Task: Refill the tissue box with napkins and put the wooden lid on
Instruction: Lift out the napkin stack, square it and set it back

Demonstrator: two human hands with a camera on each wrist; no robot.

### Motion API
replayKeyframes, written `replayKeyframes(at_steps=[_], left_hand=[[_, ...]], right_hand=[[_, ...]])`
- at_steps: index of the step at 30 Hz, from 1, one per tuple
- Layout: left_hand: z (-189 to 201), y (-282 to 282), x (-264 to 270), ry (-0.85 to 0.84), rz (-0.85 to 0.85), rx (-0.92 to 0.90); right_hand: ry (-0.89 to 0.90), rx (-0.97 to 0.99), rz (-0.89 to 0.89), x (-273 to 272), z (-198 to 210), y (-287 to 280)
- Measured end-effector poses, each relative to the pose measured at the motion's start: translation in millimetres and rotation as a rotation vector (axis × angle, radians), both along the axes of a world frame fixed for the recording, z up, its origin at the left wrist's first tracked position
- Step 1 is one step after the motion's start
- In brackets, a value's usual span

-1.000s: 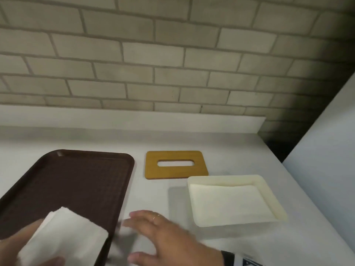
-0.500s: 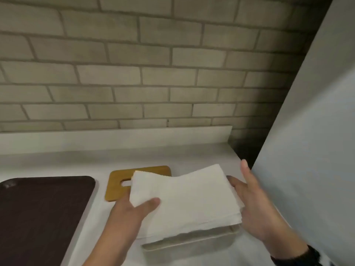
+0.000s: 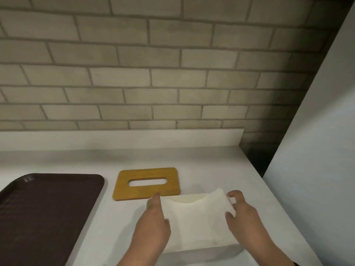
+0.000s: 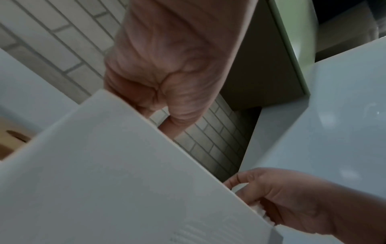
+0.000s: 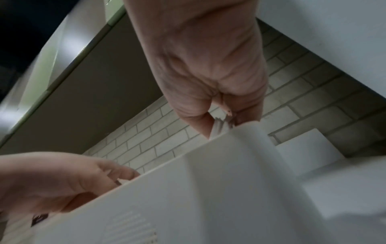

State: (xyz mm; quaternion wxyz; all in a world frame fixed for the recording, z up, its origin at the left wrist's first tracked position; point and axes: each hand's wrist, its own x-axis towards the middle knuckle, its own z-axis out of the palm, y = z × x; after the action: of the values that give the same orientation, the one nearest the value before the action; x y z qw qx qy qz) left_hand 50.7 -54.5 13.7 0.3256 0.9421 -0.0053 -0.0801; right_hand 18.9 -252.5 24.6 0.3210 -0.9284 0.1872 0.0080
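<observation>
The table (image 3: 201, 162) is white and smooth, with a low white upstand along its back edge. Behind it stands a wall of pale grey bricks (image 3: 153, 83), and a plain white panel (image 3: 317, 150) closes the right side. On the left part of the table lies a dark brown tray (image 3: 48, 212). The wooden lid (image 3: 147, 183) lies flat on the table between the tray and the tissue box, just behind the box, and its long slot runs left to right.

The white tissue box (image 3: 201, 251) stands near the front of the table with its long axis left to right. The stack of napkins (image 3: 194, 223) lies in its open top, also lengthwise, with the far edge sagging in the middle and raised at the two corners. The left hand (image 3: 153, 223) grips the left end of the stack, thumb on top. The right hand (image 3: 244, 217) pinches the right end between the thumb and curled fingers.
</observation>
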Motion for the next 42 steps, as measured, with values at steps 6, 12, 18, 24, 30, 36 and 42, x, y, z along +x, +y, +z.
replayKeyframes(at_steps=[6, 12, 18, 24, 30, 36, 42], left_hand=[[-3.3, -5.9, 5.8, -0.07, -0.121, 0.244], [13.7, -15.9, 3.0, -0.206, -0.317, 0.503], [-4.0, -20.6, 9.3, 0.086, -0.463, 0.655], [1.3, -19.0, 10.2, 0.109, -0.515, 0.619], [14.3, 31.2, -9.9, -0.238, -0.287, 0.124], [5.2, 183.6, -26.8, -0.169, 0.347, 0.176], [-42.2, 341.5, -70.8, 0.18, 0.758, 0.326]], right_hand=[[0.091, -0.237, 0.135, 1.1, 6.8, 11.5], [-0.002, -0.437, 0.315, 7.3, 13.3, 17.6], [0.232, -0.352, 0.431, 18.9, -4.5, 18.9], [0.224, -0.349, 0.444, 18.5, -9.8, 18.7], [0.042, -0.478, 0.428, 15.1, 20.3, 57.4], [-0.209, -0.396, 0.918, 6.2, 31.3, 177.4], [0.058, -0.401, 1.444, 8.7, -21.4, 298.1]])
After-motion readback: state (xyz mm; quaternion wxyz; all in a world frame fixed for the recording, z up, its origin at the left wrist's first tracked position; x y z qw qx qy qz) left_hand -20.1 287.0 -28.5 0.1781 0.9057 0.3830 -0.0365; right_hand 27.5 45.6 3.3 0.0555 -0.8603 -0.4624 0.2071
